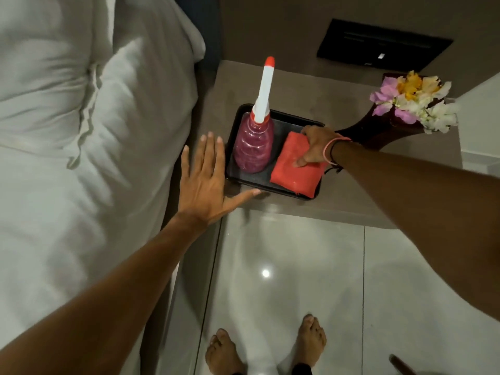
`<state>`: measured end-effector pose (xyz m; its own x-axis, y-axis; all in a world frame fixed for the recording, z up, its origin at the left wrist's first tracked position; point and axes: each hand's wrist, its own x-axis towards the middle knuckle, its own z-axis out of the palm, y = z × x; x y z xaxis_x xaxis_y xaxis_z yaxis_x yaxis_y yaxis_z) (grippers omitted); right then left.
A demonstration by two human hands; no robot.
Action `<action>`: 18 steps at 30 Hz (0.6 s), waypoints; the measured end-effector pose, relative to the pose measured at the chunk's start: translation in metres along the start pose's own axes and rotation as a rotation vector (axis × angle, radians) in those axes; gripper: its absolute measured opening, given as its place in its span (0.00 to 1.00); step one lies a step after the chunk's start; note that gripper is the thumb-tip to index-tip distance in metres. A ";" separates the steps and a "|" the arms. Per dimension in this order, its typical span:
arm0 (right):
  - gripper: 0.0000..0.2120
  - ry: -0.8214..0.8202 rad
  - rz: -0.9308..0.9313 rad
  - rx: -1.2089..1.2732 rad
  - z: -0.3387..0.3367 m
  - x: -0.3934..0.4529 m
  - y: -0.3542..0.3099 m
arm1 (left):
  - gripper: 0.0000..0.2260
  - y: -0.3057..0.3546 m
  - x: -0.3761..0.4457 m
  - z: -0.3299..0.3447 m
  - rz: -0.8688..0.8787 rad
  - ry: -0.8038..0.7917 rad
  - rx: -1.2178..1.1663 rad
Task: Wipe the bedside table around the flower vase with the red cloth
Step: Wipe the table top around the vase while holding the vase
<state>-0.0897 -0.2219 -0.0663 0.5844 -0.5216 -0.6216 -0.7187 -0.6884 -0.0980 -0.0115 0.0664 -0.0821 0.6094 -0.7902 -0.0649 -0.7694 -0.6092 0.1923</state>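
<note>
The red cloth (295, 169) lies folded into a flat pad under our right hand (316, 147), on the right side of a black tray (243, 180). It looks soft and light, likely limp once lifted, so the fold may fall open if we pinch only one layer. Our right hand rests on its far right corner, thumb pressed on the top face and fingers curled over the far edge; we cannot tell whether the fingers have closed underneath, so the grip looks begun rather than sure. We judge the best hold is through the whole stack at that corner, or a flat palm on top once it is on the table (338, 201), since a pad wipes better than a loose rag.

Just left of the right hand, on the same tray, stands a pink bottle (253, 147) with a long white nozzle, close beside the cloth; a careless lift could nudge it. Our left hand (203, 182) is spread open, fingers apart, holding nothing, hovering at the tray's left edge with the thumb reaching towards its near rim.

Beyond the right wrist stands the flower vase (378, 131), dark, narrow and top-heavy with blooms, probably easy to tip. The bed (81, 131) lies left of the left hand.
</note>
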 end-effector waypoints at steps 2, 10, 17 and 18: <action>0.49 0.009 0.015 -0.002 -0.002 -0.002 -0.003 | 0.58 -0.003 -0.012 0.006 0.021 -0.029 0.051; 0.16 0.152 -0.115 0.380 0.008 -0.050 0.013 | 0.49 0.000 -0.038 -0.010 0.142 0.098 0.129; 0.18 0.271 -0.094 1.219 0.057 -0.148 0.061 | 0.38 0.068 -0.026 -0.039 0.337 0.415 0.061; 0.16 0.278 -0.030 1.350 0.064 -0.159 0.068 | 0.37 0.080 -0.019 -0.043 0.347 0.433 0.042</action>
<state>-0.2556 -0.1534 -0.0245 0.5467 -0.7080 -0.4471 -0.4156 0.2341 -0.8789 -0.0762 0.0352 -0.0232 0.3354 -0.8505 0.4052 -0.9405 -0.3276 0.0908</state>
